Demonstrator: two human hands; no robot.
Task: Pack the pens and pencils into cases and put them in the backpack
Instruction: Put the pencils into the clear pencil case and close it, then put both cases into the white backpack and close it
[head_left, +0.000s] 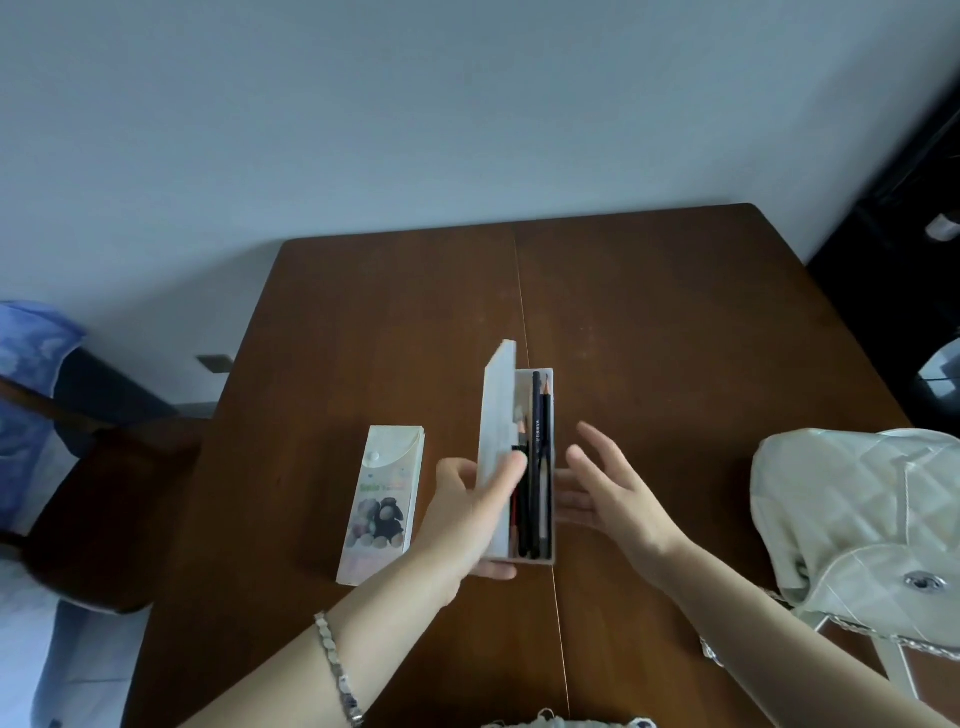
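1. A dark brown wooden table (675, 312) is being shown, crossed by a thin pale seam line.
2. A white rectangular plastic pencil case (497, 415) is being seen holding black pencils (535, 441) and a red pencil (514, 512).
3. A white flat printed case (382, 499) is being shown with green lettering and dark and pastel round figures.
4. A cream quilted fabric backpack (857, 499) is being seen patterned in diamond stitching.

Dim, cool cast, underexposed overall. Brightest on the right: quilted white fabric backpack (857, 509) catches soft light; dark brown wooden table (675, 312) shows only a dull sheen. Shadows faint, diffuse. Centre sharpest, around the white open plastic pencil case (496, 405). Fingertips of the right hand (608, 493) slightly soft. Wide-angle bowing at table edges; blue cloth (31, 364) at left edge smeared. Right edge crushed to black.
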